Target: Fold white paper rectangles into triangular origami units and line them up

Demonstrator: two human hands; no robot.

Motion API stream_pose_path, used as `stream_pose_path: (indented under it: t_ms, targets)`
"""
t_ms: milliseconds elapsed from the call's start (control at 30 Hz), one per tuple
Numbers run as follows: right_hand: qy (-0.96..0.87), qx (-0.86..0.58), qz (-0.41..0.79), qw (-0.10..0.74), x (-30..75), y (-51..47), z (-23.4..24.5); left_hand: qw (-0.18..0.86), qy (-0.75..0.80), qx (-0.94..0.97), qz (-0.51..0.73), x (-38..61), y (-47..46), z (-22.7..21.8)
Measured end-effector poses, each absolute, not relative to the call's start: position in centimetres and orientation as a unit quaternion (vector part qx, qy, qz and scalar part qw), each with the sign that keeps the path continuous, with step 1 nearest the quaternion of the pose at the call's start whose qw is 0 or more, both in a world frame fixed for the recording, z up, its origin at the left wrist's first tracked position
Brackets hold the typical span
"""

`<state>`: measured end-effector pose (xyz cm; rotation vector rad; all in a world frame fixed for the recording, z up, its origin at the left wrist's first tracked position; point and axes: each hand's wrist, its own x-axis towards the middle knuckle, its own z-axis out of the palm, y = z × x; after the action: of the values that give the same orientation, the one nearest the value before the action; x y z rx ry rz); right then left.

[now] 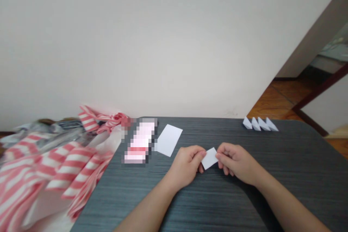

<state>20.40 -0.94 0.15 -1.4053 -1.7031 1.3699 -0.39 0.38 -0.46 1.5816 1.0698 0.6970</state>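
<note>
A small white rectangle of paper (209, 158) is held between my two hands, tilted over the dark table. My left hand (189, 163) is closed on its left edge, thumb on top. Closed on the right edge is my right hand (236, 161), thumb and fingers pinching the paper. The fingertips beneath the paper are partly hidden. Beyond my left hand, a larger flat sheet of white paper (169, 140) lies on the table. Several folded white paper pieces (260, 124) stand in a row near the far right edge.
The dark wood-grain table (217, 203) meets a pale wall (174, 43) at its far side. A pixelated rectangular item (140, 141) lies at the table's left. Red-and-white striped cloth (62, 166) is heaped beyond the left edge. Wooden floor (274, 99) shows at right.
</note>
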Motion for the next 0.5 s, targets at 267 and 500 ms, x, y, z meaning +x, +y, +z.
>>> stream_pose_path:
  t_ms: [267,500]
  targets:
    - [-0.656,-0.509,0.509,0.228,19.8,-1.1,0.9,0.455,0.416,0.732,0.290,-0.3,0.2,1.3]
    - [-0.673,-0.493,0.513,0.203,19.1,-1.1,1.5,0.428,0.431,0.752,0.257,-0.4,0.2,2.0]
